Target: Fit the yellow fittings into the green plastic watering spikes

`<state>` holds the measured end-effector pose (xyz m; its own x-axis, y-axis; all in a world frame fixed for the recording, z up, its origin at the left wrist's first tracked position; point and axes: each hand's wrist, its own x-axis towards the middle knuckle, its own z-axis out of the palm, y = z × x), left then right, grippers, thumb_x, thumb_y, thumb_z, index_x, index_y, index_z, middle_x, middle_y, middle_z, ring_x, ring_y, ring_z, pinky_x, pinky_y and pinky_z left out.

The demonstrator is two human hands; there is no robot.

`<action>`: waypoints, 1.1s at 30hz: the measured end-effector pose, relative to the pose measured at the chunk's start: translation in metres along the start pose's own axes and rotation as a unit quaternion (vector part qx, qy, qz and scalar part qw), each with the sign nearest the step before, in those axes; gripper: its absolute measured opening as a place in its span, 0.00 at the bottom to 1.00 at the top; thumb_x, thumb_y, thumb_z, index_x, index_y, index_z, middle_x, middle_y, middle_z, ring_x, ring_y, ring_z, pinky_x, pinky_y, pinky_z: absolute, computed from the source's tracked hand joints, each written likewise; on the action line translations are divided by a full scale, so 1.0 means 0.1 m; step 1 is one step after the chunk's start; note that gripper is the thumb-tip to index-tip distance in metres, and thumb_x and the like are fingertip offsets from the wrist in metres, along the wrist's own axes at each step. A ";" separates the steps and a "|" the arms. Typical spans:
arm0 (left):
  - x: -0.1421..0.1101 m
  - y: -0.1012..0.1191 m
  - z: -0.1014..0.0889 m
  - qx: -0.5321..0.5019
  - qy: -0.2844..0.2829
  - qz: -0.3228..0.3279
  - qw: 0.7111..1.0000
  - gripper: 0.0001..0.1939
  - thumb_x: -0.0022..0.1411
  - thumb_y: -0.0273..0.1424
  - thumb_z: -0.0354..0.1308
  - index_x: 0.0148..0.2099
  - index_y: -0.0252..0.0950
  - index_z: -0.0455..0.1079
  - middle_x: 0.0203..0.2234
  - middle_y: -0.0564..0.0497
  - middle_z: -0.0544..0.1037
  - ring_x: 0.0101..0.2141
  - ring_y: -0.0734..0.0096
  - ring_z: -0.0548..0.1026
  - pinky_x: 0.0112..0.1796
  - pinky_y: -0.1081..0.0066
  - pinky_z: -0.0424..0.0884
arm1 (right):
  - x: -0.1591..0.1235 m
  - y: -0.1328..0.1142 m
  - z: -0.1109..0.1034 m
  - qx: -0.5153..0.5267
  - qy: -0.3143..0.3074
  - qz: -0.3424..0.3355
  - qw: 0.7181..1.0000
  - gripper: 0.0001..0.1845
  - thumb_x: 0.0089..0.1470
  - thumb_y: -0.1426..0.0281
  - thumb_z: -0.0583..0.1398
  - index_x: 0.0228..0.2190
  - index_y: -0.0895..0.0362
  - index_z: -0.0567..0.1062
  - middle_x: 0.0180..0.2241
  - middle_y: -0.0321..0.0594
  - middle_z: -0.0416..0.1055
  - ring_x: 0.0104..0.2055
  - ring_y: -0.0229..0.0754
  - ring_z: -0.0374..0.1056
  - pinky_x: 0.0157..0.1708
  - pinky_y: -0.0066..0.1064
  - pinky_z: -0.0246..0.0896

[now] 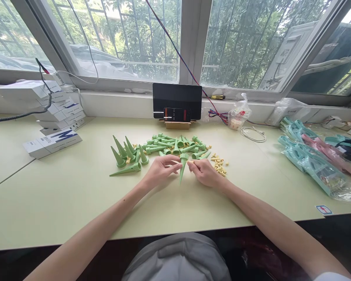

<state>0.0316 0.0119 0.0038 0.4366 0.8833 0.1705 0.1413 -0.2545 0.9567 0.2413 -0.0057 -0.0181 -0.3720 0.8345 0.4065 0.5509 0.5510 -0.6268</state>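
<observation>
In front of me, a green plastic watering spike points tip down, its wider ribbed cap end at the top. My left hand grips it from the left between thumb and fingers. Close by on the right, my right hand is closed in a pinch, a small yellow plastic piece just showing at the fingertips beside the spike. Behind both hands lies a heap of green spikes. Several more spikes stand upright to the left. A small pile of yellow pieces is beside my right hand.
A phone showing a timer leans against a dark screen at the back. White boxes are stacked at left. Wrapped teal and pink plastic items lie at right. A white cable and a plastic bag sit behind.
</observation>
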 end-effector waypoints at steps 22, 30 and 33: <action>0.00 -0.07 0.05 0.045 0.064 0.065 0.995 0.17 0.55 0.42 0.67 0.40 0.35 0.77 0.33 0.47 0.80 0.30 0.68 0.77 0.24 0.71 0.77 | -0.01 -0.08 0.04 0.214 -0.027 0.116 0.970 0.28 0.65 0.51 0.50 0.21 0.57 0.68 0.11 0.29 0.57 0.14 0.33 0.55 0.20 0.27 0.52; -0.01 -0.08 0.05 0.068 0.070 0.080 0.992 0.17 0.56 0.43 0.65 0.41 0.35 0.76 0.33 0.47 0.79 0.30 0.68 0.77 0.24 0.71 0.77 | 0.02 -0.17 0.02 0.355 -0.067 0.163 0.918 0.29 0.62 0.50 0.52 0.19 0.58 0.68 0.11 0.29 0.57 0.12 0.32 0.54 0.16 0.26 0.51; -0.01 -0.08 0.05 0.081 0.074 0.093 0.990 0.16 0.57 0.43 0.65 0.40 0.35 0.76 0.32 0.48 0.79 0.29 0.68 0.77 0.24 0.72 0.76 | 0.03 -0.20 0.01 0.387 -0.074 0.172 0.903 0.29 0.62 0.51 0.53 0.19 0.58 0.68 0.12 0.29 0.57 0.13 0.32 0.55 0.16 0.26 0.51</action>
<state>0.0343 0.0107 -0.0051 0.3359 0.8600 0.3841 0.2168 -0.4675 0.8570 0.2291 -0.0144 -0.0052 -0.4060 0.9129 0.0415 -0.0122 0.0400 -0.9991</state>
